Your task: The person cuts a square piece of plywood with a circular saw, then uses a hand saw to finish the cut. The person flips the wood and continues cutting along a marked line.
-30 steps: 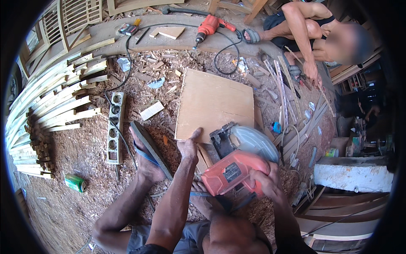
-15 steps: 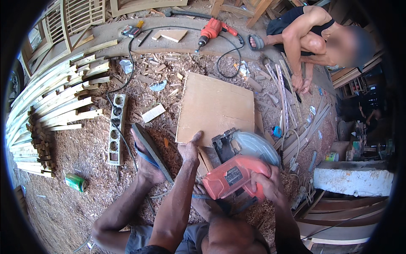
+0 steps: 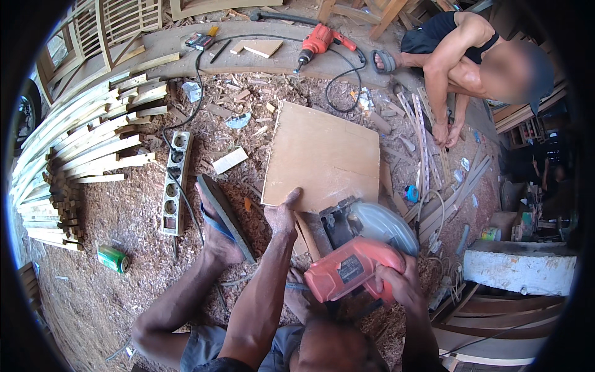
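Circular saw (image 3: 356, 248), orange body, grey blade guard, lying at the near edge of a plywood sheet (image 3: 325, 155); long axis runs from lower left to upper right, guard end away from the person. Right hand (image 3: 400, 282) wrapped around the saw's handle. Left hand (image 3: 282, 214) flat, fingers spread, pressing the sheet's near edge. Sheet flat on a workshop floor (image 3: 124, 217) covered in sawdust and shavings. Nearby: power strip (image 3: 173, 183), stacked wood slats (image 3: 80, 149), orange drill (image 3: 319, 40), green can (image 3: 113, 258); another person (image 3: 458, 56) crouches well apart
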{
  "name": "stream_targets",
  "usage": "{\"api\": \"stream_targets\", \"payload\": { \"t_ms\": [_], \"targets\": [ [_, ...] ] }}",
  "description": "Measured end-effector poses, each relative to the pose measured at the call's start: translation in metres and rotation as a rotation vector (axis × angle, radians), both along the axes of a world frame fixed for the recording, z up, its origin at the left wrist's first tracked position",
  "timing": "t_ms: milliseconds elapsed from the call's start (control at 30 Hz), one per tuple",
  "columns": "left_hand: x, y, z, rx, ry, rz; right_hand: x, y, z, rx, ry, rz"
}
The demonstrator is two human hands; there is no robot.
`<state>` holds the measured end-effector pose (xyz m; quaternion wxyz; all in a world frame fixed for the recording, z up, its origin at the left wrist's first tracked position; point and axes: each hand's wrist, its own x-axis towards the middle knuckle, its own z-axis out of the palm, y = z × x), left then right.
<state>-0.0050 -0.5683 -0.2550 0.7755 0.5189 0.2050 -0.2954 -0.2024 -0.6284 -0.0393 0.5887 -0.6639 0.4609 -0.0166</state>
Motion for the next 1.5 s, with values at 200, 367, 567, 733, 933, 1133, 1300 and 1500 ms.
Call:
{"api": "stream_targets", "payload": {
  "t_ms": [200, 367, 567, 733, 933, 1133, 1300, 1500],
  "targets": [
    [0.0, 0.0, -0.002, -0.019, -0.012, -0.005, -0.006, 0.001, -0.002, -0.029, -0.001, 0.01],
    [0.001, 0.001, -0.004, -0.003, -0.007, -0.034, -0.006, -0.002, -0.003, -0.058, 0.012, 0.049],
    [0.001, 0.003, -0.006, -0.026, -0.013, -0.05, -0.005, -0.002, -0.006, -0.069, -0.004, 0.04],
    [0.001, 0.002, -0.006, 0.03, -0.007, -0.047, 0.0, -0.004, -0.008, -0.077, -0.032, 0.054],
    [0.002, 0.003, -0.002, 0.021, -0.001, -0.058, 0.009, -0.008, -0.011, -0.047, -0.024, 0.044],
    [0.002, 0.004, -0.004, 0.002, -0.005, -0.064, 0.015, -0.012, -0.015, -0.065, -0.03, 0.063],
    [0.003, 0.004, -0.007, 0.009, 0.025, -0.085, 0.022, -0.013, -0.013, -0.058, -0.029, 0.068],
    [0.001, 0.005, -0.004, 0.033, -0.025, -0.097, 0.031, -0.016, -0.012, -0.06, -0.018, 0.054]
  ]
}}
